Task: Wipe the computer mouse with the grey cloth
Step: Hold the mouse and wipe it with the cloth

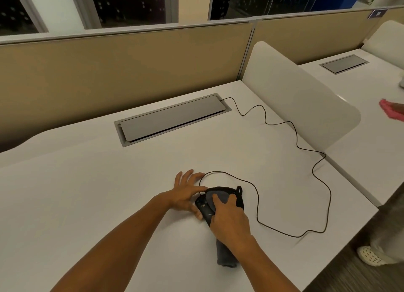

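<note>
While the left hand (187, 191) lies spread and flat on the white desk (87, 193), its fingers open and its thumb side touching the black mouse (202, 207), the right hand (229, 221) presses the grey cloth (219, 196) down over the mouse, fingers curled on the fabric. So the mouse sits between both hands, mostly covered (only its left edge shows). One end of the cloth trails out from under the right wrist toward the person. A black cord (306, 147) loops away beyond the right hand to a grey hatch (170, 119) set in the desk, well apart from both hands.
</note>
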